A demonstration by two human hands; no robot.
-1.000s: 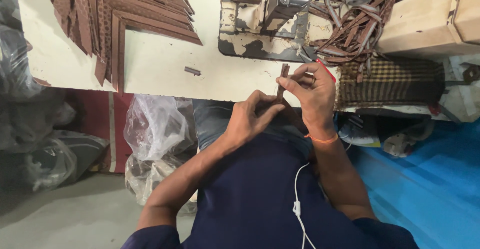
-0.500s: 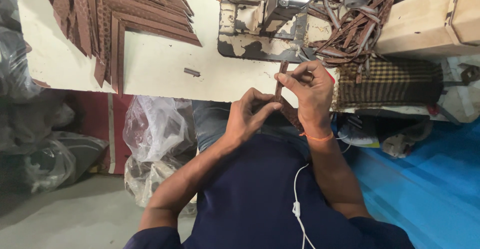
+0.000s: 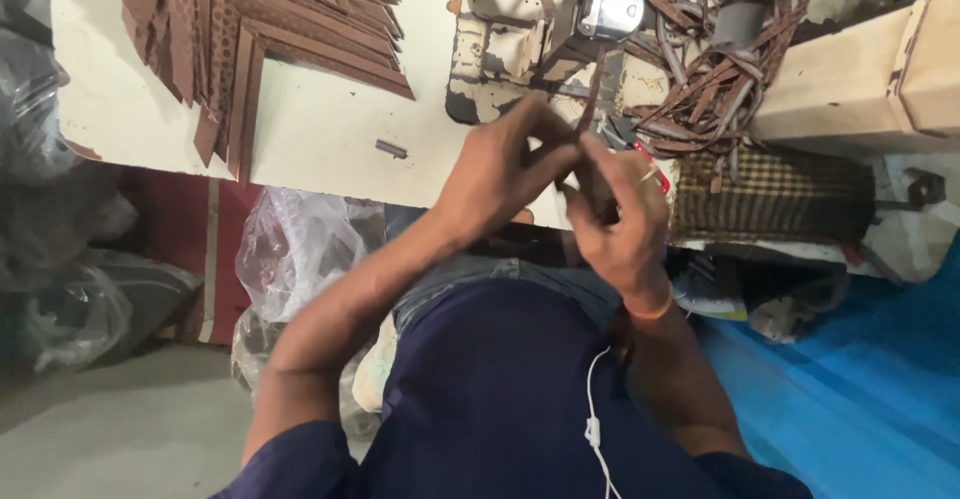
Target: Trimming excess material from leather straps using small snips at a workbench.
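Both hands meet over the near edge of a cream worktable (image 3: 330, 129). My left hand (image 3: 500, 164) and my right hand (image 3: 625, 219) pinch the same thin brown leather strip (image 3: 592, 94), which stands up between the fingertips toward the sewing machine (image 3: 560, 39). The lower part of the strip is hidden inside my fingers. A tangle of brown strips (image 3: 720, 89) lies just right of the machine.
A stack of cut brown leather strips (image 3: 250, 29) covers the table's far left. A small dark piece (image 3: 391, 148) lies alone on the table. A checked cloth pad (image 3: 775, 194), wooden box (image 3: 860, 79), clear plastic bags (image 3: 300, 249) and blue sheet (image 3: 850, 379) surround me.
Both hands have risen from the table's edge toward the sewing machine, carrying the strip. The view has shifted closer to the machine.
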